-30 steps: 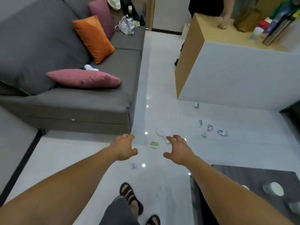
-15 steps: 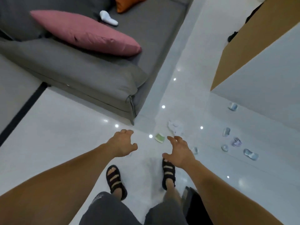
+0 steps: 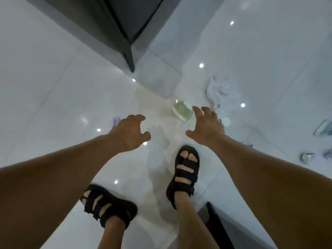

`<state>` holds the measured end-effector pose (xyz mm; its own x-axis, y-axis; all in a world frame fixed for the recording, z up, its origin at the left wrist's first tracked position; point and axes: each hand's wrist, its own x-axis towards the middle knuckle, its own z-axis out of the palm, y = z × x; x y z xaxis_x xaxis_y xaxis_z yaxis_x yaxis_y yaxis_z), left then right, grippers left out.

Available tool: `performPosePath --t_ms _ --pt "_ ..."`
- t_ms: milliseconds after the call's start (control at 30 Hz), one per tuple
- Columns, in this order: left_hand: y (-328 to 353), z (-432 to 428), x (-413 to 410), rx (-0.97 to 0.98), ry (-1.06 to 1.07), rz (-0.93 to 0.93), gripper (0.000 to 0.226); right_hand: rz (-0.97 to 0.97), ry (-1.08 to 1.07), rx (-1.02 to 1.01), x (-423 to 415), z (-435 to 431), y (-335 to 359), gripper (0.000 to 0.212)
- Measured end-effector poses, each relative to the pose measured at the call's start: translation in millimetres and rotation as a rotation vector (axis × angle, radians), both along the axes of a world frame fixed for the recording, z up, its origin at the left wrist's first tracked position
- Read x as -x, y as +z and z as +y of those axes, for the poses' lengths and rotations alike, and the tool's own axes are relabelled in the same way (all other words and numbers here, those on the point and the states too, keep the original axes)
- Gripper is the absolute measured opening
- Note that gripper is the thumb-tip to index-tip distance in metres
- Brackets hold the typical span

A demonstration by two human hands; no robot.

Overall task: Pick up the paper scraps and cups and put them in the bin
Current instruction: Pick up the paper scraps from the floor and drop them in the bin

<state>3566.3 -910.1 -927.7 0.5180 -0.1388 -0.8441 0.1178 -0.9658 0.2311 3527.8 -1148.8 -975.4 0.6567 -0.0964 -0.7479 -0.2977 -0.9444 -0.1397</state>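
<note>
Head view, framing: the camera is tilting steeply down. Compared with half a second ago the cushions are dropping out of sight, leaving only the sofa corner (image 3: 125,24) at the top, and the litter is looming larger.
Left hand (image 3: 129,132): hanging above the white floor (image 3: 53,87), fingers loosely curled and apart, holding nothing. A small bluish scrap (image 3: 115,121) is lying just beyond its knuckles.
Right hand (image 3: 206,126): reaching forward, fingers spread and empty, fingertips stopping just short of the green cup (image 3: 182,111).
Green cup: lying on its side on the tile, untouched.
Other litter: crumpled white paper (image 3: 221,92) is lying beyond the right hand, a small white piece (image 3: 226,122) just beside it, and further cups (image 3: 323,127) well apart at the right edge.
Feet: black sandals (image 3: 185,173) are standing below the hands.
Bin: not showing.
Meaning for the task: the person appears to be stooping for a pick-up, probably the green cup. All the visible litter is still waiting on the floor.
</note>
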Motion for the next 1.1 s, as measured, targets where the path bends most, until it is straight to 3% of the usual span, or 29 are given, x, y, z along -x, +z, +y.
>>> performPosePath --t_ms 133,267,367,467,567,700,833,967,1100 --pt "-78.3 0.2 13.6 0.034 0.155 -0.082 0.063 -0.083 0.104 0.023 -3.4 7.1 -80.8 0.096" --pt "-129.5 -1.6 24.8 0.115 0.162 -0.106 0.063 -0.176 0.085 0.029 -4.6 18.5 -131.6 0.099" --pt "-147.0 -8.0 25.5 0.17 0.188 -0.132 0.065 -0.322 0.054 0.007 2.2 24.6 -149.2 0.088" --pt "-146.5 -11.0 27.8 0.217 0.229 -0.135 0.066 -0.323 0.048 -0.102 15.0 33.5 -144.8 0.081" --pt "-130.2 -5.8 30.4 0.268 0.299 -0.119 0.068 -0.222 0.036 -0.325 29.1 57.8 -119.6 0.088" --pt "-99.3 20.1 29.9 0.391 0.503 -0.028 0.075 -0.279 0.06 -0.595 37.8 107.7 -71.6 0.096" --pt "-76.0 71.0 33.1 0.408 0.533 0.001 0.062 -0.319 0.075 -0.707 35.8 148.9 -45.3 0.099" --pt "-76.4 130.9 46.2 0.298 0.566 -0.103 0.057 -0.272 0.229 -0.671 24.4 182.4 -54.6 0.102" --pt "-97.5 199.0 70.8 0.089 0.644 -0.203 0.06 -0.281 0.494 -0.363 -3.9 213.9 -94.5 0.092"
